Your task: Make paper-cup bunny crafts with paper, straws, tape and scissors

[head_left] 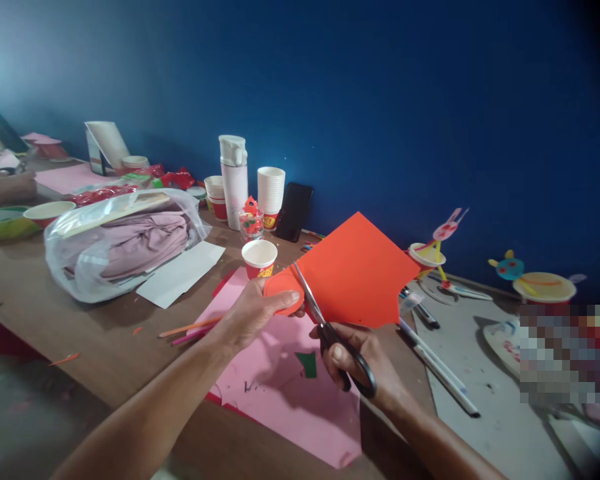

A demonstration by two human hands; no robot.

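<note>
Between thumb and fingers, my left hand grips the rounded corner of a sheet of orange paper. My right hand is closed round the black handles of a pair of scissors. The scissor blades lie across the orange paper, just right of my left thumb. Below both hands lies pink paper with a small green scrap on it. Two pencils stick out under my left forearm. A red and white paper cup stands just beyond my left hand.
A clear plastic bag with mauve cloth sits at left beside white paper. Against the blue wall stand a white bottle, stacked cups and a phone. Markers lie at right. Another person's hand shows at far left.
</note>
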